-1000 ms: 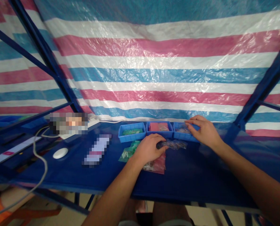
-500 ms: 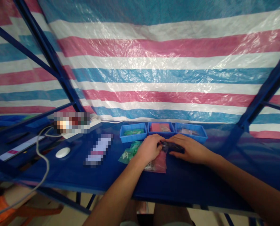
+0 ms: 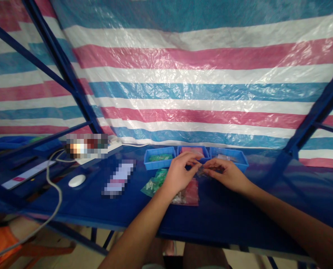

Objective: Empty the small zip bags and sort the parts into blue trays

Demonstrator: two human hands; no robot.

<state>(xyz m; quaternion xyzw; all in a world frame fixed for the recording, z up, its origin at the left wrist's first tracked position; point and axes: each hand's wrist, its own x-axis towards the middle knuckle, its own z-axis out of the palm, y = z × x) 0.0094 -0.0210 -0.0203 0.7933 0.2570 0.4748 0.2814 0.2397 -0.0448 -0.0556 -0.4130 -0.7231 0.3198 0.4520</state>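
My left hand (image 3: 180, 172) and my right hand (image 3: 225, 175) meet over the blue table (image 3: 228, 213), fingers pinched on a small clear plastic bag (image 3: 204, 170) held between them. Under my left hand lie a red bag (image 3: 189, 194) and a green bag (image 3: 153, 183). Just behind stand three blue trays: one with green pieces (image 3: 158, 157), one with red pieces (image 3: 194, 150), and one at the right (image 3: 233, 157) with clear bags.
A white mouse (image 3: 77, 180) with a grey cable (image 3: 52, 201) lies at the left, beside a blurred flat object (image 3: 118, 178). Blue frame bars (image 3: 56, 59) and a striped tarp (image 3: 200, 74) close the back. A dark slab with a white strip (image 3: 26, 173) sits far left.
My right hand came back from the right tray to the clear bag by my left hand. Both hands have now lifted the bag slightly off the table.
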